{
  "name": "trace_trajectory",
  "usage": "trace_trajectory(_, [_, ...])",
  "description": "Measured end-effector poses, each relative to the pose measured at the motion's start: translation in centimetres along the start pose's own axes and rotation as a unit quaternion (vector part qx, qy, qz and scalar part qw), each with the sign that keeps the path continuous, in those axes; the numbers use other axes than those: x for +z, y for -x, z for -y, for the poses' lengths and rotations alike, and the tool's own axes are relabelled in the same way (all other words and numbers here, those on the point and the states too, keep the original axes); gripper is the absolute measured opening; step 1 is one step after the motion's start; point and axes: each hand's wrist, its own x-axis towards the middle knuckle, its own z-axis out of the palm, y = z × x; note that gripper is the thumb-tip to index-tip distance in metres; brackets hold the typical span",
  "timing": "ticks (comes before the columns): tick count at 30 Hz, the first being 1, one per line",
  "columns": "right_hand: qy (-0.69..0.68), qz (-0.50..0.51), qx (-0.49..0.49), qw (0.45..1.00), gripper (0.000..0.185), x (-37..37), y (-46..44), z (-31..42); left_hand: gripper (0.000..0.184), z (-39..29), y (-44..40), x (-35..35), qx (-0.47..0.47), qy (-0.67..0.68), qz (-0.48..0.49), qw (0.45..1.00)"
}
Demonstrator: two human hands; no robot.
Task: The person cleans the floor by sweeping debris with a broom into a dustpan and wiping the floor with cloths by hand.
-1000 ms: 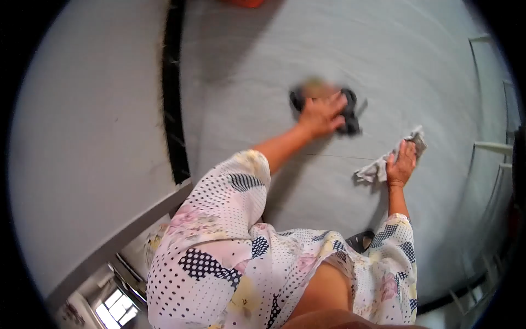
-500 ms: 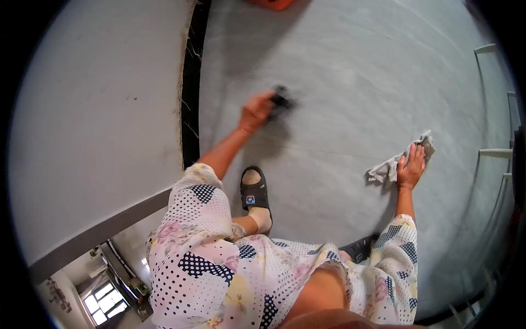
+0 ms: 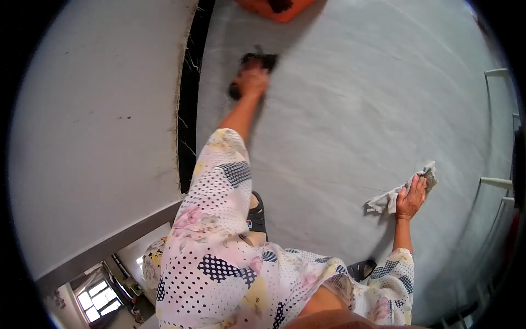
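My left hand (image 3: 252, 80), slightly blurred, is on a dark, crumpled cloth (image 3: 266, 60) at the floor beside the wall. The cloth spreads out past the fingers on both sides, and the fingertips are partly lost against it. Over to the right, my right hand (image 3: 411, 200) rests flat on a light grey rag (image 3: 383, 203) with its fingers stretched out. The rag lies bunched on the grey floor (image 3: 329, 137), its ends showing on either side of the hand.
A white wall (image 3: 98, 109) with a black marble skirting (image 3: 189, 115) runs along the left. An orange object (image 3: 282, 12) stands at the top. Pale furniture legs (image 3: 496, 182) reach in from the right. My sandalled foot (image 3: 256, 219) is below the left arm.
My left hand has moved forward and left with the dark cloth, nearer the skirting. My right hand stays on the rag. More of the orange object shows as the view has shifted.
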Motion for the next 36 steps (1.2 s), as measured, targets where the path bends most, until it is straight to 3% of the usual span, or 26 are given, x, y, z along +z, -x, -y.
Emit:
trace_trajectory(1, [0.001,0.002,-0.001,1.0,0.058,0.0,0.0,0.0,0.046,-2.2,0.3,1.2,0.075,0.118,-0.01,0.99])
trace_trajectory(4, [0.006,0.007,0.0,1.0,0.06,0.5,0.0,-0.4,0.043,-12.3,5.6,-0.8,0.225,0.125,-0.035,0.966])
trace_trajectory(5, [0.009,0.011,0.001,1.0,0.06,0.6,0.1,-0.5,0.044,-14.5,7.7,-3.0,0.256,0.11,0.031,0.96])
trace_trajectory(6, [0.013,0.017,0.005,1.0,0.061,0.6,0.3,-0.6,0.045,-15.8,9.8,-3.0,0.298,0.128,0.013,0.946])
trace_trajectory(8, [0.017,0.004,0.006,1.0,0.061,0.7,0.2,-0.4,0.044,-17.3,14.4,-2.7,0.353,0.144,-0.058,0.923])
trace_trajectory(11, [0.012,-0.022,0.014,1.0,0.061,2.0,0.8,-0.2,0.046,-18.3,21.6,-4.1,0.417,0.151,-0.027,0.896])
trace_trajectory(15, [-0.057,-0.002,0.025,0.998,0.058,0.1,3.7,7.0,0.046,-19.0,30.2,-6.1,0.478,0.152,0.042,0.864])
trace_trajectory(19, [-0.12,-0.024,0.033,0.992,0.054,-3.4,13.2,12.4,0.052,-17.7,38.2,-5.7,0.485,0.253,0.129,0.827])
trace_trajectory(21, [-0.106,0.016,0.076,0.991,0.053,-1.6,15.7,14.1,0.056,-16.7,39.7,-7.2,0.493,0.172,0.176,0.834])
trace_trajectory(23, [-0.083,0.044,0.086,0.992,0.053,-2.1,18.2,16.0,0.053,-14.9,41.6,-6.3,0.518,0.088,0.147,0.838])
trace_trajectory(28, [-0.064,0.1,0.106,0.987,0.053,-3.4,23.6,19.5,0.056,-11.1,45.5,-5.9,0.539,0.069,0.158,0.825])
trace_trajectory(31, [-0.078,0.058,0.118,0.988,0.056,-3.9,26.4,22.5,0.059,-8.2,46.8,-6.1,0.514,0.058,0.222,0.826])
trace_trajectory(34, [-0.036,0.044,0.109,0.992,0.044,-3.8,29.5,24.9,0.07,-5.7,49.4,-7.9,0.491,0.04,0.311,0.813])
trace_trajectory(36, [-0.127,0.111,0.168,0.971,0.033,-5.1,29.5,26.1,0.066,-4.5,49.9,-7.2,0.518,0.095,0.332,0.782])
